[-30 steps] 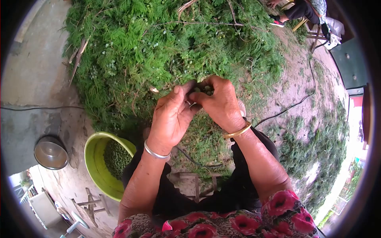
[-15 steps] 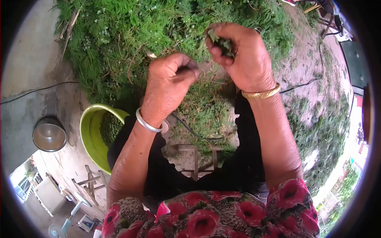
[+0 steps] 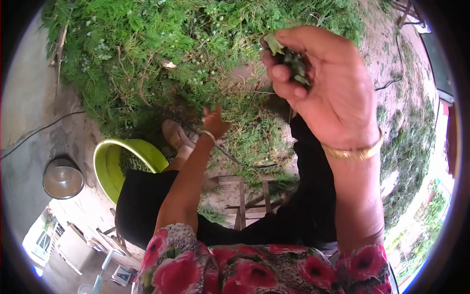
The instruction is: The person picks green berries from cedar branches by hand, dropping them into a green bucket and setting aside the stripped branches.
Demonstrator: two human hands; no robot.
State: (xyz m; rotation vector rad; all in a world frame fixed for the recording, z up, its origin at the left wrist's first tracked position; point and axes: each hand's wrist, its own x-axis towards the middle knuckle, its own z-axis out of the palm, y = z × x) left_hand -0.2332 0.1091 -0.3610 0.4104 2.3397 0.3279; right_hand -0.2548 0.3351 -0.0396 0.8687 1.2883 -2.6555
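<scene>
My right hand (image 3: 328, 83) is raised at the upper right, its fingers curled around several small green cones (image 3: 295, 68). Low over the plant litter, my left hand (image 3: 215, 121) reaches down with its fingers apart and nothing visible in it. Leafy green branches (image 3: 161, 44) with small pale cones are heaped across the top of the view. At the left, beside my knee, a lime-green tub (image 3: 102, 164) holds a quantity of small green cones (image 3: 129, 161), partly hidden by its rim and my leg.
A metal bowl (image 3: 63, 178) is at the far left. A black cable (image 3: 227, 154) crosses the litter near my foot (image 3: 172, 133). Wooden stool legs (image 3: 242, 201) show between my knees. More cut greenery (image 3: 406, 166) lies at the right.
My left hand has moved away from my right, down toward the ground, and its fingers have opened. My right hand has come closer to the camera, still holding the cones. The view has shifted slightly.
</scene>
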